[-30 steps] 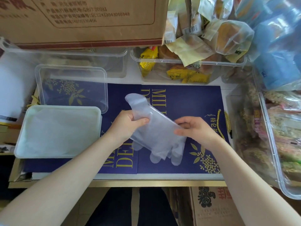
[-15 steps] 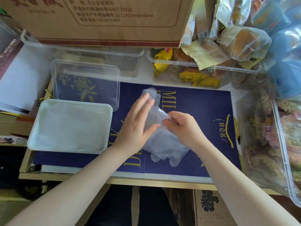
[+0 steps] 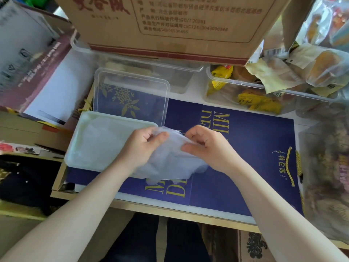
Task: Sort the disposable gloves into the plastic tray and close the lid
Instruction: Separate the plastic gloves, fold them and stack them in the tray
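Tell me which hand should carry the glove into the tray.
Left, probably. The left hand already grips the glove and sits at the right edge of the tray. The right hand also pinches it, but lies farther from the tray, over the blue bag.

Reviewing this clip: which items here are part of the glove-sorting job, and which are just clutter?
Job items:
disposable gloves, held by left hand and right hand
white plastic tray
clear lid

Lying about:
cardboard box
snack tub
navy gift bag
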{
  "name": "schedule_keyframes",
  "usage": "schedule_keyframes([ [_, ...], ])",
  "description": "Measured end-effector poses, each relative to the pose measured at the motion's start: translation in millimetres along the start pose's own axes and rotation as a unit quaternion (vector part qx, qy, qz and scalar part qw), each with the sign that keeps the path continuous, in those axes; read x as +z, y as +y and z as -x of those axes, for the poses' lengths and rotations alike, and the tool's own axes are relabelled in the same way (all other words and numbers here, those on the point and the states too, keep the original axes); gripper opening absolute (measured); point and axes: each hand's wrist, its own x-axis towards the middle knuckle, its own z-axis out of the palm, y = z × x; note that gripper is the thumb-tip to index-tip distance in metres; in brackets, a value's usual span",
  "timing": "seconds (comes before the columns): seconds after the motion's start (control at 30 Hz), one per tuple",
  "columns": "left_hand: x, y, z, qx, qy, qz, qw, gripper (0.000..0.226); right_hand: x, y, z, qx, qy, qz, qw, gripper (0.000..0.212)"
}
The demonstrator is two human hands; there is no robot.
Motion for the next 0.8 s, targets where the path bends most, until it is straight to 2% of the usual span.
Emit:
schedule_keyframes([
  [0.07,-29.5,-3.5,2.1,-0.045,0.061,0.013,0.997,0.016,7.4,-5.7,-7.9,0.027,-0.03,-0.02,0.999,0.009],
  [0.1,-45.1,-4.4,3.7,-0.061,0.09,-0.002,0.994,0.017,13.4,-9.2,-11.2,0.037,-0.038,-0.047,0.997,0.009],
  [0.2,-86.4,-8.2,3.9,-0.117,0.128,-0.125,0.977,0.032,44.3,-20.3,-22.5,0.078,-0.006,-0.201,0.976,0.018],
  [0.3,-114.1,-14.0,-0.3,-0.125,0.132,-0.259,0.949,0.048,79.9,-37.4,-37.0,0.117,0.022,-0.224,0.967,0.015],
  [0.4,-128.8,-24.7,-4.3,-0.061,0.15,-0.405,0.9,0.042,103.9,-48.1,-50.7,0.101,0.06,-0.053,0.992,0.011],
  [0.43,-133.1,-28.2,-3.6,-0.026,0.162,-0.458,0.874,0.038,108.5,-50.3,-53.2,0.088,0.074,0.015,0.993,0.012],
  [0.5,-140.1,-40.6,-0.8,0.064,0.154,-0.568,0.806,0.045,114.4,-52.7,-56.3,0.075,0.097,0.12,0.985,0.015],
  [0.57,-142.9,-53.6,4.2,0.182,0.165,-0.615,0.749,0.043,117.6,-56.6,-57.2,0.071,0.106,0.178,0.976,0.014],
  [0.63,-142.0,-66.5,9.8,0.286,0.121,-0.603,0.735,0.032,120.8,-61.0,-56.0,0.076,0.105,0.192,0.973,0.014],
  [0.67,-140.8,-70.6,13.4,0.309,0.077,-0.59,0.742,0.031,122.5,-63.3,-55.2,0.086,0.11,0.191,0.972,0.014],
  [0.73,-139.0,-80.5,20.6,0.303,-0.013,-0.577,0.758,0.045,127.0,-66.2,-54.1,0.111,0.115,0.189,0.969,0.015],
  [0.8,-139.5,-86.7,25.6,0.269,-0.063,-0.594,0.756,0.067,132.3,-67.4,-54.9,0.133,0.112,0.187,0.967,0.017],
])
